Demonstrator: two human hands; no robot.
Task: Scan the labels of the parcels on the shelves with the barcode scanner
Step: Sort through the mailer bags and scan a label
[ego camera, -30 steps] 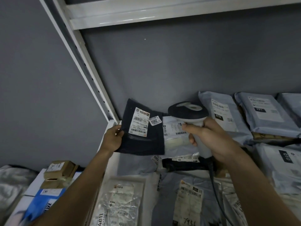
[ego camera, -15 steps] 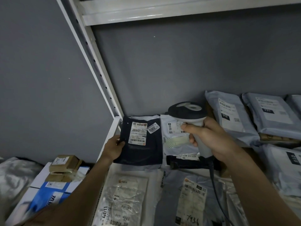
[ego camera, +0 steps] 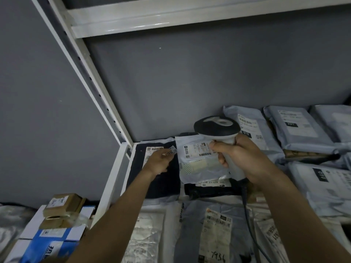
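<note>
Our left hand (ego camera: 158,162) hides most of the dark parcel's label (ego camera: 152,149); the frame crops parcels at three o'clock.

Grey wall (ego camera: 209,82) behind, white slotted metal upright (ego camera: 91,80) slanting down from top left, white crossbeam (ego camera: 171,18) along the top, outside the frame at lower left two small brown cardboard boxes (ego camera: 63,204) stacked on a blue-and-white carton (ego camera: 51,242), crumpled silvery plastic (ego camera: 9,224) at far left
</note>
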